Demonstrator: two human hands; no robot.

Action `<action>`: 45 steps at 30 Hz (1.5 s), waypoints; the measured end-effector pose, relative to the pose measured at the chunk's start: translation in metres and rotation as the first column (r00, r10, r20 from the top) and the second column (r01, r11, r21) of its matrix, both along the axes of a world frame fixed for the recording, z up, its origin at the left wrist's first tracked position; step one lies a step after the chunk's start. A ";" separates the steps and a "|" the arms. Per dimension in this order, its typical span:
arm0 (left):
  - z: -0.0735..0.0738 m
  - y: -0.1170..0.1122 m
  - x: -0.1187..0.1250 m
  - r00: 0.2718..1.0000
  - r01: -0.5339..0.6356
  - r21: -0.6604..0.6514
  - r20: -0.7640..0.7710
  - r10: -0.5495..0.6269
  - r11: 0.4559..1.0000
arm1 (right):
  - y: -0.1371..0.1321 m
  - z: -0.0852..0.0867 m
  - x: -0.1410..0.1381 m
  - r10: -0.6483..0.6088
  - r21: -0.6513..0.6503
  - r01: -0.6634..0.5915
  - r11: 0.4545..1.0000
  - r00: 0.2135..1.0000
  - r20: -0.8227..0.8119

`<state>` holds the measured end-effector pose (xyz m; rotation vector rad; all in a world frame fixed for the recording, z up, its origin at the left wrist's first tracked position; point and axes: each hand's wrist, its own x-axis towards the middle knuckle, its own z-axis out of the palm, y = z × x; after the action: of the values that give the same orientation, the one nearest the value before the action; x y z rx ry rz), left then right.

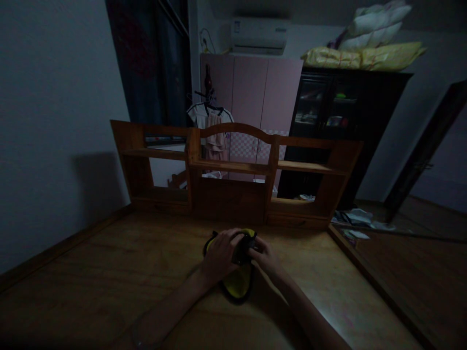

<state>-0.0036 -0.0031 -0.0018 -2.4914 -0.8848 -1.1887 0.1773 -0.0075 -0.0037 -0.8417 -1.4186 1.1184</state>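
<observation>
A yellow and black soft item [238, 283], perhaps an open pouch or case, lies on the wooden surface; its exact kind is unclear in the dim light. Over its middle, my left hand [222, 253] curls its fingers around a small dark object [241, 250]. From the other side, my right hand [266, 257] pinches the right edge of that dark object with thumb and fingers. More yellow material with dark edging shows behind and to the left of the hands. My fingers cover much of the dark object, so I cannot make out what it is.
Behind the wooden surface [146, 262] rises a wooden shelf unit [233, 167] with open compartments. A wall [54, 121] borders the left side, and a raised wooden edge [368, 279] the right. Farther back are pink wardrobes [248, 92], a black cabinet [328, 112] and hanging clothes [215, 126].
</observation>
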 end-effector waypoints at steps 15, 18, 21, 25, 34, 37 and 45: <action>0.002 -0.002 0.000 0.999 0.007 -0.034 0.031 -0.006 0.999 | -0.003 0.003 0.000 -0.097 -0.012 0.099 0.995 0.986 0.138; 0.003 -0.002 0.001 0.999 0.005 -0.044 0.038 -0.004 0.999 | -0.004 0.003 0.001 -0.102 -0.032 0.108 0.994 0.983 0.154; 0.004 -0.003 0.001 0.999 -0.007 -0.050 0.034 0.009 0.999 | -0.005 0.002 0.000 -0.104 -0.042 0.113 0.993 0.981 0.161; 0.004 -0.002 0.001 1.000 -0.017 -0.043 0.025 0.018 0.999 | -0.005 0.003 0.000 -0.112 -0.037 0.119 0.992 0.981 0.160; 0.005 -0.003 0.001 1.000 -0.020 -0.045 0.020 0.021 0.999 | -0.006 0.005 -0.001 -0.118 0.001 0.120 0.993 0.979 0.163; 0.004 -0.003 0.001 0.999 -0.024 -0.051 0.032 0.025 0.998 | -0.007 0.005 -0.001 -0.116 0.014 0.115 0.993 0.978 0.174; 0.004 -0.002 0.001 0.998 -0.015 -0.056 0.054 0.018 0.998 | -0.007 0.005 -0.001 -0.128 0.032 0.124 0.992 0.969 0.210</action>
<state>-0.0025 -0.0054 0.0025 -2.5004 -0.9630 -1.2481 0.1766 -0.0146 0.0012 -1.0476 -1.5240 0.9389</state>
